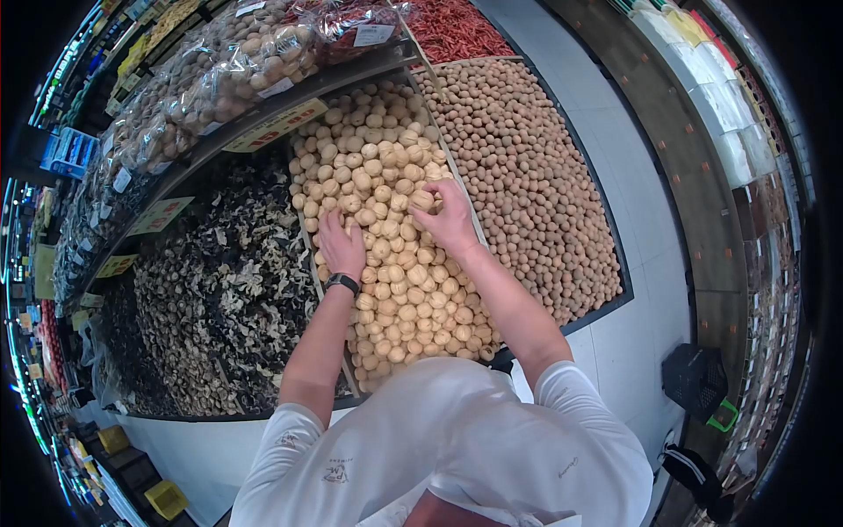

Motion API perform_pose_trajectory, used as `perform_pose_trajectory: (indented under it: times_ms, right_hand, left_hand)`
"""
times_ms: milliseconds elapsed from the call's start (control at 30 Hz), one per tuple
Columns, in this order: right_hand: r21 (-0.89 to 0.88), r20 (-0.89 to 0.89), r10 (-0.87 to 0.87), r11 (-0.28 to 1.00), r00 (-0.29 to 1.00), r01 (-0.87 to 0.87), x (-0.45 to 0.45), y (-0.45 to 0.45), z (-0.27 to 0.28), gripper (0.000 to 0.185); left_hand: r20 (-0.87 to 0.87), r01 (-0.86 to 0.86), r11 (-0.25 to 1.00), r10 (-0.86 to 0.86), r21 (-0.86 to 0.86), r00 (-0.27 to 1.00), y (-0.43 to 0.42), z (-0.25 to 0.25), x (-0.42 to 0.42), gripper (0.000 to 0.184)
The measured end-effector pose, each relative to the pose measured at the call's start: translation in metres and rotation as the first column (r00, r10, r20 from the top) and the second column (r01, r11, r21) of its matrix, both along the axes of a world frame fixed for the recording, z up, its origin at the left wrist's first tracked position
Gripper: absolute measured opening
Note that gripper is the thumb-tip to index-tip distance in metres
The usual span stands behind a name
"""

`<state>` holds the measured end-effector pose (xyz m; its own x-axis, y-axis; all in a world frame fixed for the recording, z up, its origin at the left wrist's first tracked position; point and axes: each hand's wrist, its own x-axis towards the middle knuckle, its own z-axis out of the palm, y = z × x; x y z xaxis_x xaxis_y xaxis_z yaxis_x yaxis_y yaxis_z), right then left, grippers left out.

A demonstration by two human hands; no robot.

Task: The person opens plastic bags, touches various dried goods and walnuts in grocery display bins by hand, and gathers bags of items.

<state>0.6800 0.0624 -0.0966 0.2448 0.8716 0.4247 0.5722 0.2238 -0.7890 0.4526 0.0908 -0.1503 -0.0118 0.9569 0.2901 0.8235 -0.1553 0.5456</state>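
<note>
Pale round walnuts [408, 303] fill the middle bin. On the left side of that bin, my left hand [341, 243] rests on the walnuts with its fingers apart, a dark band round its wrist. Higher up and to the right, my right hand [448, 215] has its thumb and fingers closed round one walnut [422, 200], close to the divider on the bin's right side.
Dark dried fungus [255, 255] lies in the bin to the left, smaller brown nuts [527, 176] to the right, red chillies [448, 31] beyond. Bagged goods [228, 75] line a raised shelf. A dark basket [695, 379] stands at the right.
</note>
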Motion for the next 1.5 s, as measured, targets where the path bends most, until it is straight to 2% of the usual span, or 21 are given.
perform_pose_trajectory:
  times_ms: [400,500,567,600,667,700,767,867,1000,1067,1200,1300,1367,1500]
  right_hand:
    - [0.050,-0.029,0.058,0.997,0.998,-0.056,0.000,-0.002,0.002,0.040]
    - [0.016,-0.060,0.064,0.998,0.996,-0.063,-0.001,-0.006,0.004,0.040]
    - [-0.102,-0.107,0.036,0.994,0.994,-0.047,-0.002,-0.009,0.005,0.038]
    - [-0.103,-0.107,0.037,0.994,0.994,-0.048,-0.002,-0.010,0.005,0.038]
    - [-0.225,-0.147,-0.051,0.974,0.988,0.017,0.001,-0.012,0.004,0.037]
    - [-0.225,-0.147,-0.050,0.974,0.988,0.016,0.004,-0.012,-0.002,0.037]
    - [-0.181,-0.014,-0.130,0.976,0.991,0.125,0.015,-0.010,-0.017,0.038]
    - [-0.198,0.067,-0.179,0.962,0.982,0.189,0.027,-0.009,-0.023,0.041]
    - [-0.166,0.147,-0.133,0.973,0.980,0.157,0.026,-0.005,-0.022,0.048]
    - [-0.239,0.074,-0.037,0.969,0.997,0.054,0.021,-0.004,-0.012,0.055]
    - [-0.188,0.047,-0.053,0.980,0.997,0.061,0.020,-0.003,-0.025,0.060]
    - [-0.230,0.107,-0.084,0.967,0.991,0.107,0.024,-0.004,-0.033,0.064]
    - [-0.261,0.250,-0.052,0.958,0.967,0.119,0.023,0.001,-0.041,0.069]
    - [-0.312,0.237,0.046,0.950,0.971,0.031,0.012,0.013,-0.052,0.073]
  left_hand:
    - [0.010,-0.005,1.000,0.005,-0.021,1.000,0.001,-0.001,-0.001,0.049]
    - [-0.002,-0.009,1.000,0.009,0.006,1.000,0.001,-0.003,-0.001,0.048]
    - [-0.007,-0.014,1.000,0.014,0.020,1.000,0.001,-0.003,-0.001,0.046]
    - [-0.006,-0.012,1.000,0.012,0.021,1.000,0.001,-0.003,-0.001,0.046]
    - [-0.005,-0.011,1.000,0.011,0.023,1.000,0.001,-0.002,-0.001,0.046]
    - [0.011,-0.008,1.000,0.008,0.010,1.000,0.000,0.001,-0.001,0.046]
    - [0.027,-0.005,1.000,0.005,-0.003,1.000,0.000,0.002,-0.001,0.046]
    - [0.013,-0.002,1.000,0.002,0.023,1.000,0.000,-0.001,-0.001,0.045]
    - [-0.001,-0.008,1.000,0.008,0.026,1.000,0.001,-0.002,-0.001,0.045]
    - [-0.001,-0.010,1.000,0.010,0.024,1.000,0.001,-0.001,0.000,0.045]
    - [0.028,-0.010,1.000,0.010,-0.024,1.000,0.001,0.001,-0.001,0.047]
    - [0.021,-0.007,0.999,0.007,-0.034,1.000,0.001,0.001,-0.001,0.049]
    - [0.006,-0.007,1.000,0.007,-0.025,1.000,0.001,0.000,-0.001,0.049]
    - [-0.009,0.002,1.000,-0.002,-0.027,1.000,0.001,-0.001,-0.002,0.051]
